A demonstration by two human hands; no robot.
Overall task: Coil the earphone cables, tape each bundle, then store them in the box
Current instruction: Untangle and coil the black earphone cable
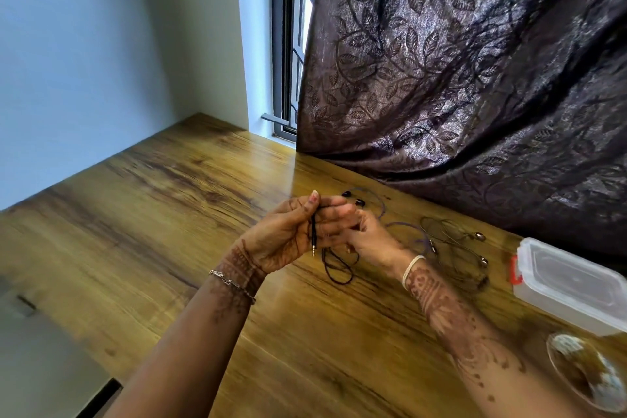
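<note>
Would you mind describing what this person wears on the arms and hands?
No sleeves show; both forearms are bare and marked with henna patterns. A thin chain bracelet sits at the wrist of the left hand, a pale bangle at the wrist of the right hand.

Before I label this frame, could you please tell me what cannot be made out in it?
Head view, right hand: any grip on the black cable is hidden behind the left hand.
Head view, box: cut off by the right edge; cloudy lid hides any contents.
Head view, round object at lower right: blurred and cut by the edge; possibly tape.
</note>
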